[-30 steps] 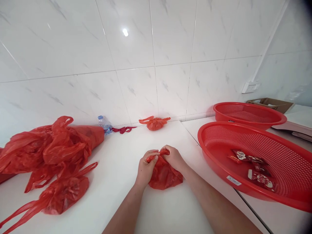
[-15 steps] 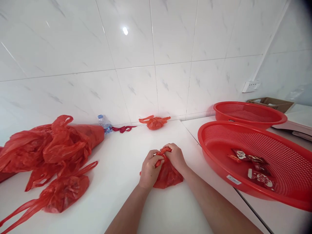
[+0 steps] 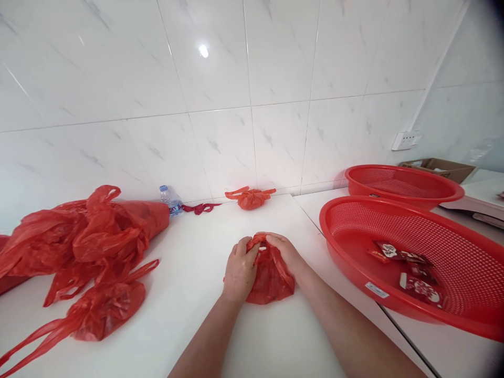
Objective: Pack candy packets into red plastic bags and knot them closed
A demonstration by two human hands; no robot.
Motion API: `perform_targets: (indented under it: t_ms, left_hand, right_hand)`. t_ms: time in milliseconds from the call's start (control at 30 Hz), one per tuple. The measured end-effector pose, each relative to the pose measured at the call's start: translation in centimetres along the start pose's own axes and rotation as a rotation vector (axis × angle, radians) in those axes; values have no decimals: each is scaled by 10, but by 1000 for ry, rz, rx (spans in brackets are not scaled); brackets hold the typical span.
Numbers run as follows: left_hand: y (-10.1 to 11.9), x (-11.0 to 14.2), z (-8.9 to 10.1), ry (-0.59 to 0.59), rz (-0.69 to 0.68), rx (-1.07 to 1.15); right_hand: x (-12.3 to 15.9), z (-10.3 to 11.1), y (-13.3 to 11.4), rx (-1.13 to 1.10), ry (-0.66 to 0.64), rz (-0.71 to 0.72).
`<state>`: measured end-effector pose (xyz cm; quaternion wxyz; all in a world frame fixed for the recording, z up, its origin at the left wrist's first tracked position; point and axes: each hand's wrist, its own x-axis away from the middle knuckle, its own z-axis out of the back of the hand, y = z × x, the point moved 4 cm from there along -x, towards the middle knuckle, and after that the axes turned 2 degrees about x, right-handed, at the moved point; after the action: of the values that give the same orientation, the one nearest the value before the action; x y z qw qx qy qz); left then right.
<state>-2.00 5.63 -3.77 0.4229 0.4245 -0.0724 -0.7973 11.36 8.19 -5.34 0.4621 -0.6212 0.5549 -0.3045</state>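
Observation:
A red plastic bag (image 3: 271, 281) rests on the white table in front of me, its lower part bulging. My left hand (image 3: 241, 270) grips the twisted top of the bag from the left, fingers curled round it. From the right, my right hand (image 3: 284, 253) holds the same gathered top, with the thumb side against the plastic. A small gap shows in the plastic between the two hands. What lies inside the bag is hidden. Beyond it, a smaller tied red bag (image 3: 252, 199) sits against the wall.
To the left lie a heap of red plastic bags (image 3: 106, 236) and a filled red bag (image 3: 112, 310). A water bottle (image 3: 172, 202) and a dark red strap (image 3: 201, 208) are by the wall. On the right, a red basket (image 3: 342, 262) holds several snack packets (image 3: 423, 289); another basket (image 3: 405, 197) stands behind.
Both hands have shifted their hold on the bag's top. The plastic between them is now spread into a small loop, where earlier it was bunched in the fingers.

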Motion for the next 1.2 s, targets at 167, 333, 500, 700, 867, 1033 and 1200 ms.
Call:
perform_targets:
  t_ms: [167, 333, 500, 700, 867, 1033, 1200]
  left_hand:
    - [3, 2, 0, 10, -83, 68]
    - [6, 8, 10, 130, -185, 5]
    - [-7, 7, 23, 316, -149, 17]
    - [-19, 5, 21, 337, 27, 82]
    - [-26, 6, 22, 304, 107, 154]
    - [-19, 9, 14, 174, 44, 105]
    - [-4, 15, -5, -218, -30, 109]
  right_hand:
    - [-3, 14, 1, -154, 51, -38]
    - [-10, 50, -3, 330, 425, 113]
    - [-9, 86, -12, 717, 755, 161]
    - [-13, 102, -6, 830, 878, 137]
    - [-12, 101, -7, 831, 774, 166]
    - [-8, 69, -4, 830, 384, 116]
    - [-5, 31, 8, 827, -20, 15]
